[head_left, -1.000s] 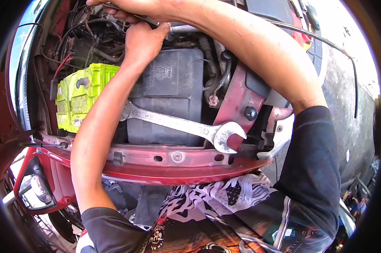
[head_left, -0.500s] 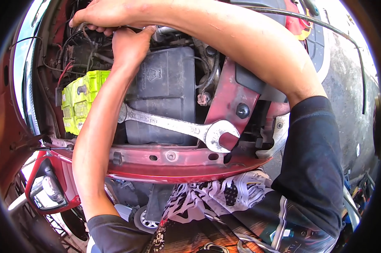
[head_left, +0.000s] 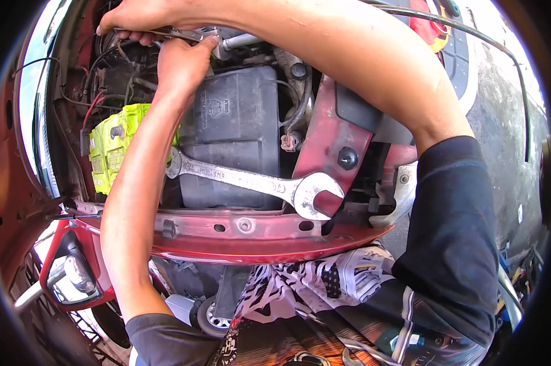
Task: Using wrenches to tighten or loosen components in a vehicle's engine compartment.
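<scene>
Right, left to right. Far left of frame: red body panel [head_left: 10, 201], headlight [head_left: 74, 277] at lower left. Yellow-green fuse box [head_left: 114, 146] sits left of centre, just beside my left forearm.

Risks first, my read. The big open-end wrench [head_left: 257, 183] lies loose across the black plastic housing [head_left: 236, 131], its jaw end resting by the red front crossmember [head_left: 251, 229]. My left forearm crosses over its ring end, so a nudge could tip it down behind the crossmember. Up top, the small tool [head_left: 175, 33] could slip off the fitting if I pull off-axis; knuckles would meet the hoses and wiring at upper left.

Pose: left hand [head_left: 181, 64] reaches up from lower left, arm nearly straight, fingers curled against the metal fitting [head_left: 230, 43] at top centre; can't tell if it truly grips. Right hand [head_left: 141, 18] arcs over from the right edge, elbow bent, fingers closed around the small tool at the top edge.
</scene>
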`<state>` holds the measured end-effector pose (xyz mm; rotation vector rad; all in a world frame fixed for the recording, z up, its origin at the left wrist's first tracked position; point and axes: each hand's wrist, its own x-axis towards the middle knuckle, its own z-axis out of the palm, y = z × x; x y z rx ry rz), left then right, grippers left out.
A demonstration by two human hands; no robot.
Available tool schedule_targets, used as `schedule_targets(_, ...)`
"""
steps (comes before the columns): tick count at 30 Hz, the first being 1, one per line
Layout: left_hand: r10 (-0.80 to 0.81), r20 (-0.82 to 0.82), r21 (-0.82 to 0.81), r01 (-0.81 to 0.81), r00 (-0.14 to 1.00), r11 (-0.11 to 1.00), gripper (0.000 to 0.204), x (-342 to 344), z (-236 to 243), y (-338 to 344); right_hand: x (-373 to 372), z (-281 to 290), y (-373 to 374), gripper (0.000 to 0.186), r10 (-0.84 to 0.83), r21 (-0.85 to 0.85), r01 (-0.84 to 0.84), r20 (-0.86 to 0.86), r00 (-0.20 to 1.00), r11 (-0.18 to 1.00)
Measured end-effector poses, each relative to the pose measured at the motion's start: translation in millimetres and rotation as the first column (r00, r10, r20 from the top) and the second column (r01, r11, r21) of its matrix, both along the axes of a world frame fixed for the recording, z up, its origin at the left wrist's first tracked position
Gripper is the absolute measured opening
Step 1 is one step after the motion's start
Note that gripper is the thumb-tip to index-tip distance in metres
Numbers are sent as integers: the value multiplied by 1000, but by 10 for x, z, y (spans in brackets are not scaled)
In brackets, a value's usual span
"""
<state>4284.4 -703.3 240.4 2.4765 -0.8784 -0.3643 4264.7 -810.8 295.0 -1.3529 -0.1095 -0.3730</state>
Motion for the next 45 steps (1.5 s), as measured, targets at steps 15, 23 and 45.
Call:
schedule_targets(15,45,142,-143,-24,989,989,46,-44,-156,50,-109,-54,105,46,-103,-142,104,15,995,984)
schedule_targets(23,-258,-208,-203,217,943,955,41,85,89,306,-138,-113,168,51,-221,-213,254,167,961,944)
schedule_targets(45,-171,201,-479,249,964,841,35,197,1380,1303,-332,-204,167,42,-108,66,116,-106,988,991)
